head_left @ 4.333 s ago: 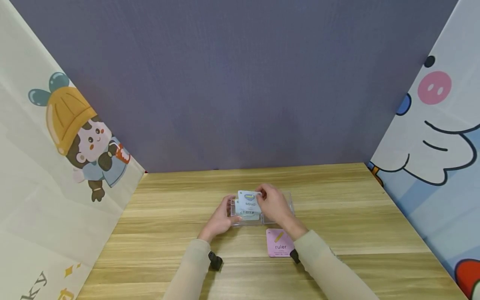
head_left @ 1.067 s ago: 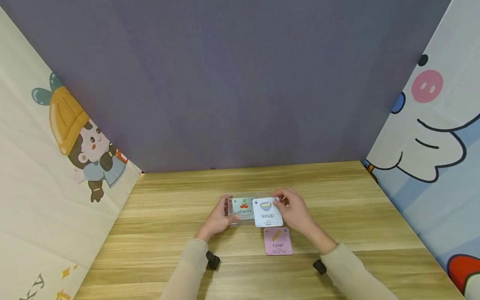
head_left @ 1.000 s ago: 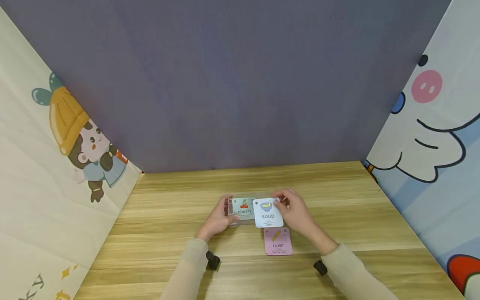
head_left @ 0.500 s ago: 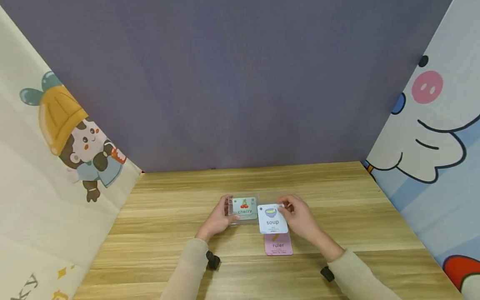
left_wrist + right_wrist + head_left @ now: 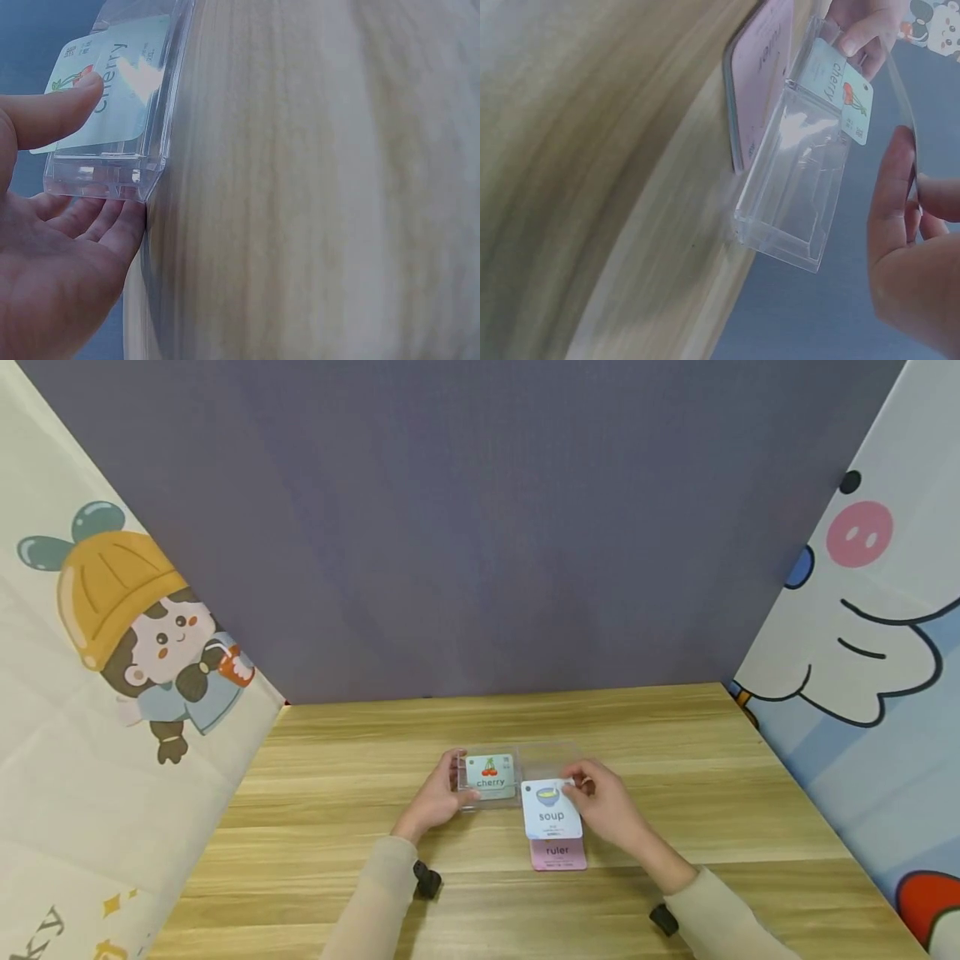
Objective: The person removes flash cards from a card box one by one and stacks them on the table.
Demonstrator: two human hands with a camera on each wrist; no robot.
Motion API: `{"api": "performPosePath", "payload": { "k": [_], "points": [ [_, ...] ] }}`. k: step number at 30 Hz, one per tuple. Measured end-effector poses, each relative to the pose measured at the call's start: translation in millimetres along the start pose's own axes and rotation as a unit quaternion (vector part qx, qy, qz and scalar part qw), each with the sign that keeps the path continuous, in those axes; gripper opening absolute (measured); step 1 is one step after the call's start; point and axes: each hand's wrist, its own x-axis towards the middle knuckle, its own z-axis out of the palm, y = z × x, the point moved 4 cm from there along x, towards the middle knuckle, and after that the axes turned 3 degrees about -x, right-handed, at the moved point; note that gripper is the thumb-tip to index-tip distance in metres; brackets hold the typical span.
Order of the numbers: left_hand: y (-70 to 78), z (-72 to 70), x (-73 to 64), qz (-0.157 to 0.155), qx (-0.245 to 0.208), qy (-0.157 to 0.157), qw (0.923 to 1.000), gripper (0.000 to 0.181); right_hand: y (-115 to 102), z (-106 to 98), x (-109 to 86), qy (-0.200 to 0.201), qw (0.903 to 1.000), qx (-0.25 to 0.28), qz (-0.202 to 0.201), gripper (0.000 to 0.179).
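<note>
A clear plastic box [image 5: 549, 760] with two compartments stands on the table. In its left compartment sits a pale green card [image 5: 491, 767] printed "cherry". My left hand [image 5: 437, 800] grips the box's left end; in the left wrist view the thumb [image 5: 64, 109] lies over the cherry card. My right hand [image 5: 609, 803] pinches a white "soup" card [image 5: 552, 817] by its upper right corner, in front of the right compartment. Below it lies a pink "ruler" card [image 5: 558, 858], partly covered from above. The right wrist view shows this ruler card [image 5: 761, 90] topping a small stack.
The wood-grain table [image 5: 337, 777] extends to both sides of the hands. Behind it rises a grey-purple panel [image 5: 480, 543]. Cartoon-printed sheets stand at the left [image 5: 45, 652] and right [image 5: 922, 693].
The soup card came out of the box's left compartment, then moved right and toward me, over the ruler card, in my right hand. My left hand stays on the box.
</note>
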Motion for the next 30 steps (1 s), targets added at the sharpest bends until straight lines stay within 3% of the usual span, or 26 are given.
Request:
{"api": "performPosePath", "payload": {
  "k": [15,30],
  "points": [
    [-1.2,-6.4,7.5,0.002,0.01,-0.008,0.9999,0.08,6,5,-1.6,-0.022,0.9986,0.009,0.048,0.017],
    [2.0,3.3,1.5,0.006,0.011,0.001,0.9999,0.079,18,4,-9.6,-0.053,0.9958,-0.001,0.075,0.014]
  ]
}}
